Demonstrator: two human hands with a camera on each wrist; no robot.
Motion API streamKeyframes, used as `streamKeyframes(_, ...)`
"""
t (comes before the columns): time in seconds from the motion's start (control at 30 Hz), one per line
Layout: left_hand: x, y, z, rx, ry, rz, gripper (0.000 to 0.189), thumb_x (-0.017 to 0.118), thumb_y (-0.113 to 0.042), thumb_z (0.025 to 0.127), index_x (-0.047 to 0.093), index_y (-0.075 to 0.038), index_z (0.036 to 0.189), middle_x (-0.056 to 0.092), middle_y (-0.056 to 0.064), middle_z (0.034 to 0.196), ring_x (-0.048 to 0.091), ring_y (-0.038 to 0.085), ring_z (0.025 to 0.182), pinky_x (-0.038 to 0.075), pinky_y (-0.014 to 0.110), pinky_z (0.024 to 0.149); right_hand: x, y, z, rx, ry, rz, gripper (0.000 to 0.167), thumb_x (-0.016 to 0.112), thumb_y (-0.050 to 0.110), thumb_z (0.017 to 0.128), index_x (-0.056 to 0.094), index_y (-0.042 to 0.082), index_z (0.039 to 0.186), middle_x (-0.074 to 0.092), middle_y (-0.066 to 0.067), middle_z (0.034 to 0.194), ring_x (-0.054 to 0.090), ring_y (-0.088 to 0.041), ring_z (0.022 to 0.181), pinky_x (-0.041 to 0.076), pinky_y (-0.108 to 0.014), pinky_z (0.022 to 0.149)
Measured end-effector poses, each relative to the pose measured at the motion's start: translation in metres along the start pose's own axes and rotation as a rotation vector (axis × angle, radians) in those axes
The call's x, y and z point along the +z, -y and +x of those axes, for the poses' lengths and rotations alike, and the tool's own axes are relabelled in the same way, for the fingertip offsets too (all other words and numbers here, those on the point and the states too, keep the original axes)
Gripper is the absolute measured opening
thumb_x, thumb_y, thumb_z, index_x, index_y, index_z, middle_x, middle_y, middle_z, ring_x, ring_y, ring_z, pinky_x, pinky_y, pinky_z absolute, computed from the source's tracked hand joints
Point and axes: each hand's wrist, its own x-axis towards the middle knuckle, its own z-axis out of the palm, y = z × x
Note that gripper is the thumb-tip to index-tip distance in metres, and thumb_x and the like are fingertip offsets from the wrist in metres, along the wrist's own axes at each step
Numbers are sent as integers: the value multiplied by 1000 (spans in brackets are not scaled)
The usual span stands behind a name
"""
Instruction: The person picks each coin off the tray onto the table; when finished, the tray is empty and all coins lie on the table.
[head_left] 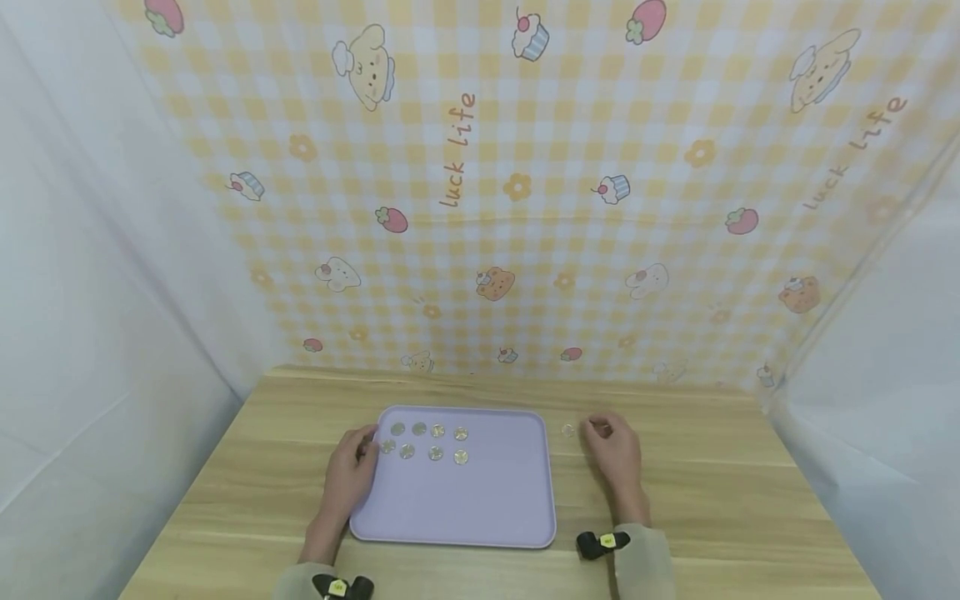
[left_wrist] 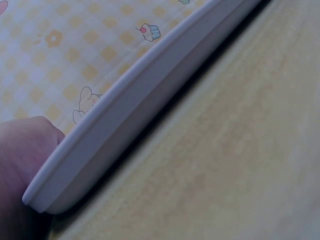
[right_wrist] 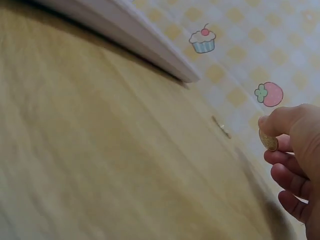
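A lilac tray (head_left: 457, 508) lies on the table in the head view, bearing several coins in two rows near its far left corner, among them a coin (head_left: 461, 457). My left hand (head_left: 351, 471) grips the tray's left edge; its fingertips are partly hidden. To the right of the tray, my right hand (head_left: 617, 454) pinches a gold-coloured coin (right_wrist: 268, 141) between thumb and forefinger, raised off the table in the right wrist view. A separate coin (head_left: 567, 430) lies on the wood between the tray and the right hand.
The wooden table (head_left: 697, 492) extends around the tray. A yellow checked cloth (head_left: 525, 250) with printed cartoons hangs behind it, and white sheets (head_left: 97, 317) hang at the sides.
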Motion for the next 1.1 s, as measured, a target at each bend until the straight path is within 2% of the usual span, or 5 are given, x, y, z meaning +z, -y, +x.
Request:
streamKeyframes(0.17, 0, 1, 0, 14, -4, -8, 37, 53, -14, 101, 58, -4, 136, 62, 11, 118, 57, 20, 99, 50, 27, 83, 1, -3, 0, -31, 34, -61, 29, 69, 27, 92, 72, 3, 107, 70, -14, 100, 63, -26, 88, 51, -37, 75)
streamKeyframes(0.3, 0, 1, 0, 17, -9, -9, 37, 53, -14, 101, 58, -4, 135, 62, 11, 117, 56, 20, 98, 50, 25, 82, 0, -3, 0, -70, 59, -102, 29, 69, 26, 92, 72, 1, 107, 71, -16, 105, 65, -30, 94, 53, -47, 83)
streamKeyframes(0.57, 1, 2, 0, 10, -8, -10, 37, 53, -14, 101, 58, -5, 136, 62, 11, 118, 56, 20, 98, 50, 26, 82, 0, -2, 2, -146, 64, -158, 25, 69, 18, 89, 74, -2, 105, 71, -21, 108, 62, -37, 108, 47, -55, 98)
streamKeyframes(1.1, 0, 1, 0, -3, 5, -8, 37, 52, -15, 101, 57, -5, 136, 62, 10, 118, 56, 19, 98, 50, 25, 82, 2, -4, 2, -88, 89, -139, 29, 69, 17, 90, 71, -4, 110, 65, -23, 115, 53, -39, 115, 41, -55, 103)
